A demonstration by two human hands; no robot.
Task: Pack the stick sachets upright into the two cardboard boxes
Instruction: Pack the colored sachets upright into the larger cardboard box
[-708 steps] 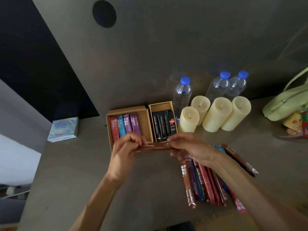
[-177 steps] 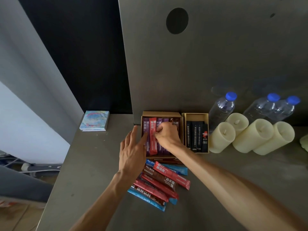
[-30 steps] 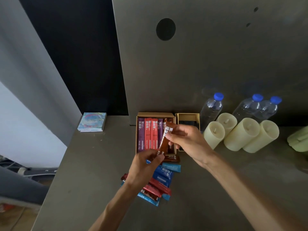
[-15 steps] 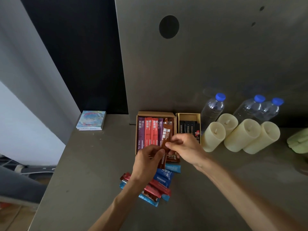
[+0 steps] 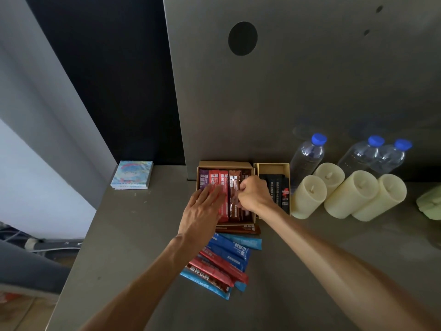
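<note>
left hand: fingers spread flat, pressing the packed row in the larger box, gripping nothing
right hand: pinched round the brown sachet, seating it in that row
loose sachets: heaped on table just in front
smaller box: dark sticks inside
risk: row tight; forcing could buckle the sachet or lift neighbours
risk: left hand lifts early, row may lean

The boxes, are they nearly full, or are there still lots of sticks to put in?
The small box already holds black sachets. The big box has a row of purple, red and brown ones. The right hand is tucking in a brown sachet while the left hand steadies the row. A pile of loose sachets waits on the table.
</note>
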